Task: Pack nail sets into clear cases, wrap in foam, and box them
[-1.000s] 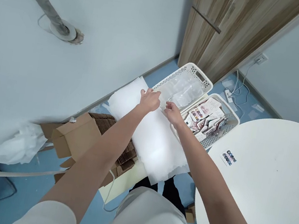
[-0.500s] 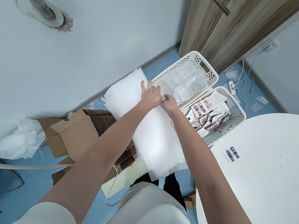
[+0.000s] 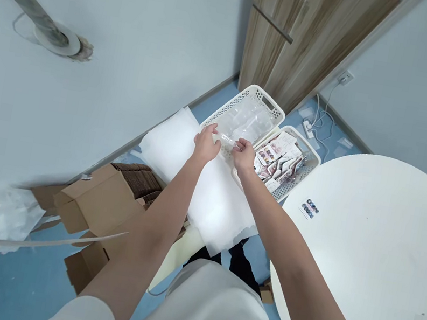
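My right hand (image 3: pixel 243 156) pinches a clear piece of plastic packaging (image 3: pixel 226 140) at the near end of a white basket (image 3: pixel 209 121). Close by on the left, my left hand (image 3: pixel 207 144) has its thumb and fingers apart beside the other end of that piece; whether it touches it I cannot tell. More clear plastic packaging (image 3: pixel 251 120) fills the basket. Under both hands lies a stack of white sheets (image 3: pixel 218 204). A second white basket (image 3: pixel 313 153), right of my right hand, contains many printed cards (image 3: pixel 280 152).
A round white table (image 3: pixel 362 250) stands at the right, with one card of dark round pieces (image 3: pixel 309 209) on it. Cardboard boxes (image 3: pixel 100 201) and crumpled white plastic (image 3: pixel 3 217) are on the left. Behind the baskets are a wooden door (image 3: pixel 291 9) and a power strip (image 3: pixel 307 129).
My hands were close together over the basket's near edge and have moved apart, with the clear plastic now showing between them. The left fingers have spread. The view has shifted slightly.
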`<act>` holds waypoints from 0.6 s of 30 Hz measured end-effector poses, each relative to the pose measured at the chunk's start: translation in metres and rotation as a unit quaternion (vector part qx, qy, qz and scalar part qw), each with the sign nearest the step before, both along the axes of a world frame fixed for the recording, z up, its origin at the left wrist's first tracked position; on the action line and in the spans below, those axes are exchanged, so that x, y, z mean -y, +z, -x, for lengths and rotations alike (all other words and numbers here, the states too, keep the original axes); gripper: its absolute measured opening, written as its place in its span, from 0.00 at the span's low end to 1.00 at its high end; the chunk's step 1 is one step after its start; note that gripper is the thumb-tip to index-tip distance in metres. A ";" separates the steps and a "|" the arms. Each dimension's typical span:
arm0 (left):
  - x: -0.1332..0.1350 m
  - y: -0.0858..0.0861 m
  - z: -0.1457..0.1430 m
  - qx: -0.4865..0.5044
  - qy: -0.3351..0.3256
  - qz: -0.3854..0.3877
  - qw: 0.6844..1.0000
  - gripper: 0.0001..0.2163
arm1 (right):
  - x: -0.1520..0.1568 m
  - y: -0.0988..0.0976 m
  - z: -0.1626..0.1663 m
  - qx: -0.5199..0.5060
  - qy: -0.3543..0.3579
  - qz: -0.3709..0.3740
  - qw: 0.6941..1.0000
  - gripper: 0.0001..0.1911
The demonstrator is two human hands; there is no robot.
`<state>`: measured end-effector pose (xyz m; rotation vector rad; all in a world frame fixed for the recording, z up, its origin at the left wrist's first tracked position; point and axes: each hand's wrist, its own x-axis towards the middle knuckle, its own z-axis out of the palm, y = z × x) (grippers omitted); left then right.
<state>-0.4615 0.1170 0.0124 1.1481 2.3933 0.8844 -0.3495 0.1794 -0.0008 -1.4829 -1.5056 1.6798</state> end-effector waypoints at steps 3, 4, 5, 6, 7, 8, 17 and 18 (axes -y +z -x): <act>0.004 0.009 -0.016 0.051 -0.005 -0.095 0.994 0.21 | 0.002 0.020 -0.020 -0.041 -0.027 -0.028 0.998 0.21; 0.006 0.013 -0.023 0.071 0.000 -0.118 0.990 0.21 | 0.003 0.026 -0.029 -0.061 -0.037 -0.037 0.997 0.20; 0.008 0.018 -0.031 0.097 0.002 -0.137 0.986 0.20 | 0.005 0.033 -0.039 -0.083 -0.047 -0.045 0.994 0.19; 0.010 0.022 -0.040 0.130 0.003 -0.155 0.979 0.21 | 0.008 0.040 -0.050 -0.105 -0.055 -0.050 0.992 0.18; 0.012 0.027 -0.050 0.167 0.002 -0.171 0.971 0.21 | 0.012 0.047 -0.063 -0.123 -0.061 -0.054 0.989 0.17; 0.015 0.031 -0.062 0.205 -0.002 -0.181 0.962 0.21 | 0.016 0.053 -0.077 -0.135 -0.070 -0.057 0.987 0.16; 0.044 0.055 -0.181 0.501 -0.108 -0.140 0.847 0.23 | 0.083 0.095 -0.216 -0.142 -0.203 0.009 0.969 0.20; 0.048 0.056 -0.194 0.512 -0.118 -0.121 0.842 0.23 | 0.092 0.097 -0.230 -0.145 -0.216 0.027 0.965 0.21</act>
